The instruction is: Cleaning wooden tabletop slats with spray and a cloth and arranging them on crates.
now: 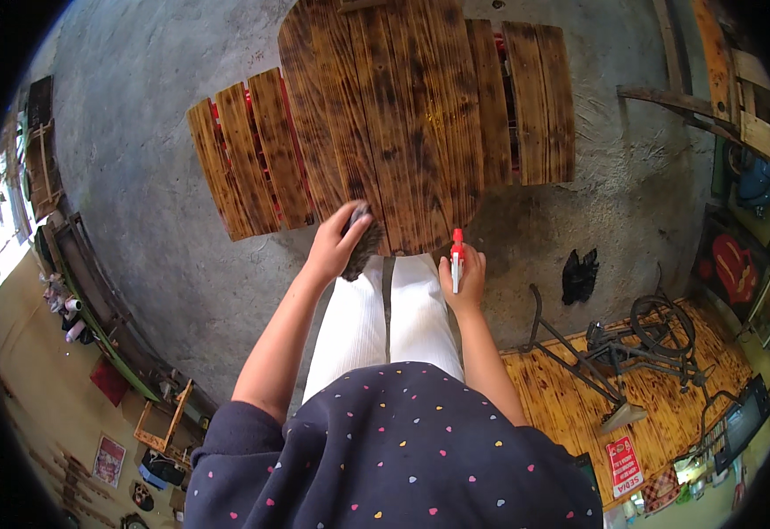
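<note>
My left hand [334, 245] is closed around a dark brush [363, 247] whose bristles face down and to the right. It hovers by the near left edge of a wooden table [385, 115] with dark, streaky grain. In my right hand [465, 280] is a spray bottle, its red and white spray head [457, 256] pointing toward the table. The bottle's body is hidden by my hand and the angle. Both hands are in front of the table's near end, above my white trousers. A few wet-looking, shiny spots show on the tabletop.
Slatted wooden seats flank the table, one on the left [253, 154] and one on the right [539, 106], with red parts beneath. A black plastic bag [580, 276] lies on the concrete floor [156, 159]. Lower right, a bicycle [619, 348] is beside wooden planks [561, 388].
</note>
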`<action>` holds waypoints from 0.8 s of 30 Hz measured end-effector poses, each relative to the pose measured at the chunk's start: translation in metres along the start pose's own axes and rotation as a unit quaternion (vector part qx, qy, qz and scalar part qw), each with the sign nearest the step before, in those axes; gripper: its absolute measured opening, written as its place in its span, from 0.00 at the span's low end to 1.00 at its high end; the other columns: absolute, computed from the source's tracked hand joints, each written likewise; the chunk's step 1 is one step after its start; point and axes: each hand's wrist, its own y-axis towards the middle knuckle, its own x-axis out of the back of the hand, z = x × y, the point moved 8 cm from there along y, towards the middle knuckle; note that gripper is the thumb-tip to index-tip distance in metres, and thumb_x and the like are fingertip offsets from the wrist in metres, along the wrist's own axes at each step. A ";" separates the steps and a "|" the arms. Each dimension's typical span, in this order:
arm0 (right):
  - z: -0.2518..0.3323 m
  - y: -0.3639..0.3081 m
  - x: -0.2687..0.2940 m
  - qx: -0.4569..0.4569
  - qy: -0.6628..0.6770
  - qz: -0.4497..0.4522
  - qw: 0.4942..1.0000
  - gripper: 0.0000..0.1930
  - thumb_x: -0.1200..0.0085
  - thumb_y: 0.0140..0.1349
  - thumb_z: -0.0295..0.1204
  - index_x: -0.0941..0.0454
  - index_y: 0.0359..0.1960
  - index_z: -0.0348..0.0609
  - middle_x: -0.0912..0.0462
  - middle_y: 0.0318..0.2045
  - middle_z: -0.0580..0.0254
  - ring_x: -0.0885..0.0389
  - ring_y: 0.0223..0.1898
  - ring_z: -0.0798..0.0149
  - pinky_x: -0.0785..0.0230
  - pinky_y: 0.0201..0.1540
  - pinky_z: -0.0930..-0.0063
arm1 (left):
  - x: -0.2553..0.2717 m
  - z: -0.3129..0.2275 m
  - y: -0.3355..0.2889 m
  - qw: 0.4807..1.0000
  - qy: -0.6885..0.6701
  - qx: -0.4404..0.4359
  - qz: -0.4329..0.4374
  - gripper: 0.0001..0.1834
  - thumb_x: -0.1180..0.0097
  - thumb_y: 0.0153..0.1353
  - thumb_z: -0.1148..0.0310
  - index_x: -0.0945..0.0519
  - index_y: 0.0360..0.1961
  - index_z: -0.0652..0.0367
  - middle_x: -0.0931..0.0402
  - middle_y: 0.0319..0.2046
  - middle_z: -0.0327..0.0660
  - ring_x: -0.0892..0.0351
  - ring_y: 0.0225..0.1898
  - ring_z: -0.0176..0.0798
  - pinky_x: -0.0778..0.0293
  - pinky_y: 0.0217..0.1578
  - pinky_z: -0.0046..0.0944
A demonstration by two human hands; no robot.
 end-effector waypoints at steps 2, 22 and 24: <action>-0.006 -0.012 -0.003 -0.028 -0.013 0.007 1.000 0.17 0.41 0.55 0.29 0.26 0.47 0.41 0.21 0.43 0.51 0.26 0.46 0.45 0.36 0.50 0.56 | -0.004 -0.003 0.032 0.999 0.001 -0.033 -0.011 0.26 0.46 0.70 0.54 0.28 0.62 0.59 0.25 0.56 0.53 0.27 0.60 0.48 0.32 0.58 0.41; -0.011 -0.037 -0.064 0.026 -0.013 0.039 0.999 0.27 0.35 0.49 0.30 0.30 0.53 0.46 0.25 0.59 0.58 0.27 0.49 0.51 0.38 0.56 0.59 | -0.048 -0.055 0.296 0.785 0.503 -0.258 -0.255 0.37 0.65 0.71 0.40 0.47 0.75 0.45 0.56 0.76 0.43 0.61 0.77 0.49 0.58 0.74 0.50; -0.014 -0.036 -0.063 0.011 -0.008 0.052 0.999 0.29 0.34 0.47 0.29 0.30 0.53 0.46 0.25 0.59 0.58 0.27 0.50 0.51 0.38 0.56 0.60 | -0.051 -0.059 0.314 0.773 0.515 -0.271 -0.252 0.44 0.65 0.68 0.33 0.52 0.76 0.47 0.64 0.77 0.44 0.65 0.77 0.49 0.63 0.74 0.50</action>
